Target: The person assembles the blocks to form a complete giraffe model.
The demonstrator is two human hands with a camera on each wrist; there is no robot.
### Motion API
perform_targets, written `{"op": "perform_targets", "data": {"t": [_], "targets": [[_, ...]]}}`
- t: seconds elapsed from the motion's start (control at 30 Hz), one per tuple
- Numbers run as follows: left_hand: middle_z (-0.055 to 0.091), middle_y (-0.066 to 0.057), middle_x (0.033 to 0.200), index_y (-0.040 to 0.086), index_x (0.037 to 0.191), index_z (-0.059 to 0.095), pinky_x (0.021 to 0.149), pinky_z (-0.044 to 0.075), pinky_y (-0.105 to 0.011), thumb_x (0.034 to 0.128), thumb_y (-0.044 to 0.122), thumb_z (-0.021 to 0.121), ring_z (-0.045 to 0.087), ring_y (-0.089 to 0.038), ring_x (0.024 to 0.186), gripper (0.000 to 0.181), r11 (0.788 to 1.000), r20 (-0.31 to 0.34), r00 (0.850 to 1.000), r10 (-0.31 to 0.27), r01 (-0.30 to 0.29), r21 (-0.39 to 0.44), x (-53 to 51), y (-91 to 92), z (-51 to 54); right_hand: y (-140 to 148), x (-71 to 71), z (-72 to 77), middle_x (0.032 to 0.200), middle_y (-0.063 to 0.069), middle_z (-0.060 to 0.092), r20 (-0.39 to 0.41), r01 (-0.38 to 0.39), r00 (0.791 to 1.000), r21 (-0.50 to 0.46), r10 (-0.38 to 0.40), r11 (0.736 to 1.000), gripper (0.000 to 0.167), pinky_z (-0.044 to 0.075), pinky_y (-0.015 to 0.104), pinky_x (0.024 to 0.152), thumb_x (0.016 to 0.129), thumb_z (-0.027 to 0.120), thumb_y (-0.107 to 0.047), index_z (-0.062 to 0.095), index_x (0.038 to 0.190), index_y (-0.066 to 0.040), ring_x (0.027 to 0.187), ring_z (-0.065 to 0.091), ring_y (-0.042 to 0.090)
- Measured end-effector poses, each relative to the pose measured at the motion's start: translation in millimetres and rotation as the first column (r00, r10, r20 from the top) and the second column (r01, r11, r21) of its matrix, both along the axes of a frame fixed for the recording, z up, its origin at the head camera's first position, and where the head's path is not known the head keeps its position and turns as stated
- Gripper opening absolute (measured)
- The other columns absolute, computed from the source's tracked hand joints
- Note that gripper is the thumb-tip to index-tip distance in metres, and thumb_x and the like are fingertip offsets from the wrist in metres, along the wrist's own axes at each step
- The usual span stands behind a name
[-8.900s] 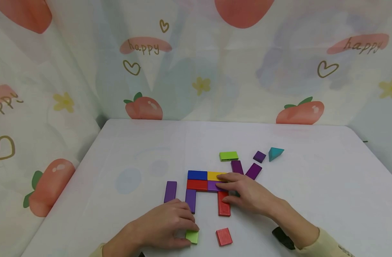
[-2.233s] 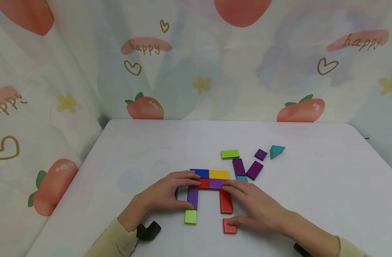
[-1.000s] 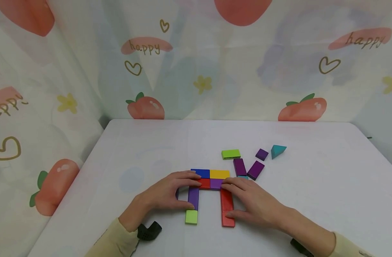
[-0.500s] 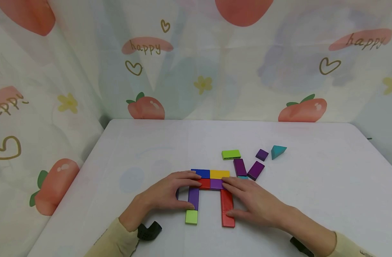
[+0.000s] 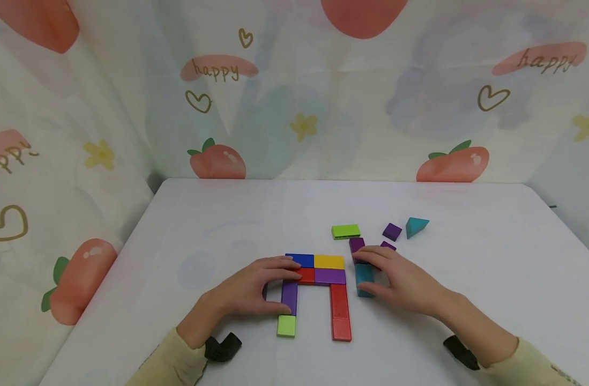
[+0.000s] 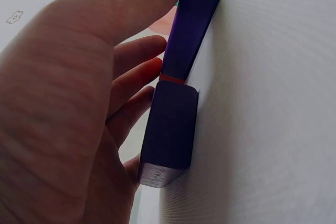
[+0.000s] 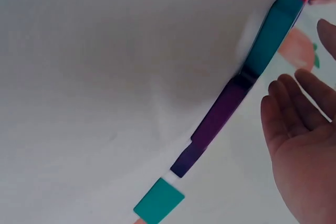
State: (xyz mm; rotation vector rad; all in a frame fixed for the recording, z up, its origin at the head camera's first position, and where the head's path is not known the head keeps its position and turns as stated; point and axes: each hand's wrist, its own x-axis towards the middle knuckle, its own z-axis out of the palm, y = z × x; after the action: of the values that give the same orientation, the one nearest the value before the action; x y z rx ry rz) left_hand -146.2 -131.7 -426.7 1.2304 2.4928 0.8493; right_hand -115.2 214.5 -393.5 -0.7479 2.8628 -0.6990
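Flat coloured blocks form a figure on the table: blue (image 5: 304,261) and yellow (image 5: 329,262) above red (image 5: 307,276) and purple (image 5: 330,276). One leg is a purple block (image 5: 289,298) ending in a light green square (image 5: 286,326); the other is a red block (image 5: 339,300) and a lighter red square (image 5: 341,329). My left hand (image 5: 248,289) rests its fingers on the blue and red blocks, its thumb at the purple leg. My right hand (image 5: 412,281) hovers by a teal block (image 5: 364,274); the right wrist view shows its fingers apart from it.
Behind lie a bright green block (image 5: 345,231), a dark purple block (image 5: 357,246), a small purple block (image 5: 392,231) and a teal triangular block (image 5: 417,227). Another purple block (image 6: 170,124) lies under the left hand. Patterned cloth (image 5: 362,107) hangs behind the table.
The lighter red square was slid up against the red leg. Since then, my right hand has left it and moved up and right to the teal block. My left hand stays.
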Motion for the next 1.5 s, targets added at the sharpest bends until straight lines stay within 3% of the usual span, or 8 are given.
{"op": "perform_targets", "data": {"t": [0.23, 0.93, 1.3, 1.5], "targets": [[0.043, 0.011, 0.153, 0.023, 0.139, 0.063, 0.116, 0.032, -0.041, 0.0867, 0.041, 0.079, 0.03, -0.015, 0.146, 0.058, 1.0, -0.004, 1.0, -0.001, 0.001, -0.003, 0.3, -0.8, -1.4, 12, -5.7, 0.3, 0.13, 0.007, 0.059, 0.035, 0.002, 0.999, 0.019, -0.002, 1.0, 0.056, 0.053, 0.047, 0.095, 0.084, 0.083, -0.034, 0.064, 0.132, -0.012, 0.121, 0.054, 0.03], [0.043, 0.013, 0.153, 0.024, 0.14, 0.062, 0.116, 0.032, -0.039, 0.0867, 0.041, 0.079, 0.028, -0.013, 0.146, 0.059, 0.999, -0.008, 1.0, 0.013, -0.013, -0.033, 0.2, -0.7, -0.6, 5, -9.3, 0.5, 0.126, 0.009, 0.062, -0.017, -0.002, 1.0, 0.086, 0.003, 0.996, 0.062, 0.054, 0.048, 0.093, 0.077, 0.088, -0.038, 0.068, 0.127, -0.009, 0.118, 0.056, 0.031], [0.043, 0.012, 0.153, 0.023, 0.14, 0.062, 0.116, 0.032, -0.039, 0.0867, 0.041, 0.079, 0.03, -0.014, 0.146, 0.059, 1.0, -0.009, 1.0, 0.012, -0.012, -0.028, -0.4, -0.6, -0.6, 6, -27.7, -3.5, 0.128, 0.015, 0.059, -0.057, 0.009, 0.998, 0.049, -0.006, 0.999, 0.057, 0.055, 0.048, 0.091, 0.081, 0.086, -0.03, 0.066, 0.128, -0.004, 0.118, 0.055, 0.035], [0.043, 0.011, 0.153, 0.023, 0.14, 0.062, 0.115, 0.034, -0.041, 0.0869, 0.041, 0.079, 0.03, -0.015, 0.146, 0.059, 1.0, -0.011, 1.0, 0.005, -0.005, -0.021, -0.2, -0.5, -1.2, 8, -36.5, -4.3, 0.129, 0.017, 0.059, -0.037, 0.021, 0.999, 0.038, -0.02, 0.999, 0.056, 0.054, 0.05, 0.093, 0.083, 0.084, -0.03, 0.066, 0.129, -0.003, 0.12, 0.054, 0.037]]}}
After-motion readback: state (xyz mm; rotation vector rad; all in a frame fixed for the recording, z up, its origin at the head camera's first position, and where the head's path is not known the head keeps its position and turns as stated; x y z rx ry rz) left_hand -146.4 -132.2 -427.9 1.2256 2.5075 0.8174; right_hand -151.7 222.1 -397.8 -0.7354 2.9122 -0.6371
